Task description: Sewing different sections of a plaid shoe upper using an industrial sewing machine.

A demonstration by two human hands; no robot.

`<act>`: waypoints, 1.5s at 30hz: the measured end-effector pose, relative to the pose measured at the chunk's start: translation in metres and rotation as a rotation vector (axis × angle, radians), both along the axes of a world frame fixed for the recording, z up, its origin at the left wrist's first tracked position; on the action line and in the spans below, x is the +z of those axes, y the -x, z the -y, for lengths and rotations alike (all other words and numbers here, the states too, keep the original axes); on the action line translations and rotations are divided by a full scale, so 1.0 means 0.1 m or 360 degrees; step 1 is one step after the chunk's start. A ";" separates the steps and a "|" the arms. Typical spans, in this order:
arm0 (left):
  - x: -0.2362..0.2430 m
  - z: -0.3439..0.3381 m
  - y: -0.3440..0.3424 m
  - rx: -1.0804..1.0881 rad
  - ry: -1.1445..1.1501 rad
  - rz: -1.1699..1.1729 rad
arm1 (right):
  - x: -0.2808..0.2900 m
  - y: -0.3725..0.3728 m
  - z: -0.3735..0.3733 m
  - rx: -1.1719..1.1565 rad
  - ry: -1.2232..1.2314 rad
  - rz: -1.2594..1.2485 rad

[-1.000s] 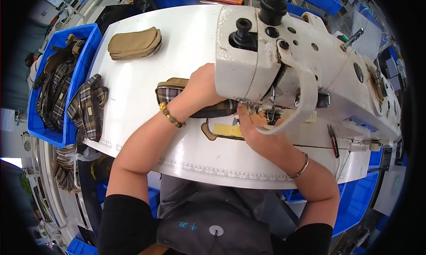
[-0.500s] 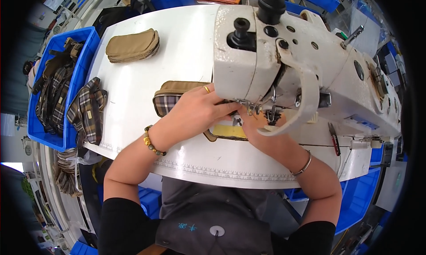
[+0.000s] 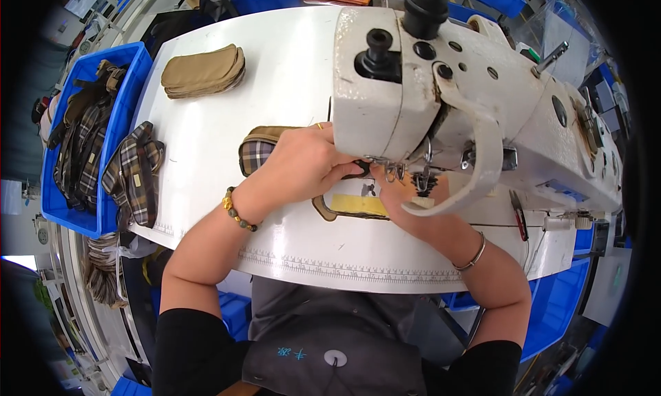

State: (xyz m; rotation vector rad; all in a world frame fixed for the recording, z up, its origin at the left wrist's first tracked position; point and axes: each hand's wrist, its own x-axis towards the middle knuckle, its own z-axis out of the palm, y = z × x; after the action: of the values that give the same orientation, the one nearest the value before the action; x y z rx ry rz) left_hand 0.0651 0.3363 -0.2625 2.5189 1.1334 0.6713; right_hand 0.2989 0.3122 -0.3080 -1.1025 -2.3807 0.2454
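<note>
A pouch piece of plaid and tan fabric [image 3: 256, 155] with dark edging lies beneath the sewing machine's head [image 3: 368, 86]. My left hand [image 3: 306, 163], with a ring and a beaded bracelet, rests over it; its thumb and fingers are closed on the dark edge beside the presser foot. Close by, my right hand [image 3: 411, 200] has its fingertips on the same edge, touching or nearly touching the left ones; the machine hides part of its fingers. Between the hands and the front of the table, a yellow strip [image 3: 359, 204] lies along the piece's tan-edged near part.
A stack of tan fabric panels [image 3: 203, 72] sits at the back left of the white table [image 3: 289, 58]. Plaid fabric pieces fill a blue bin [image 3: 141, 72], and one plaid piece [image 3: 143, 179] hangs beside it. Red-and-black thread snips [image 3: 518, 215] lie right of the machine's arm.
My left hand's fingers have drawn back and bent, and its thumb now presses the dark edge. The right hand stays almost where it was. The whole view has shifted slightly.
</note>
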 end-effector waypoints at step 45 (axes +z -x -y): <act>-0.45 -0.12 -0.02 0.0175 -0.0023 0.0170 | -0.01 0.01 0.08 0.0160 -0.0512 0.0069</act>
State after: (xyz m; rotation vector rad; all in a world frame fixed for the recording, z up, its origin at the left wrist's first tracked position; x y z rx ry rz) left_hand 0.0669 0.3481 -0.3076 2.4148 1.2395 0.8347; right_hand 0.2977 0.3039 -0.3092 -0.8471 -2.4088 -0.1269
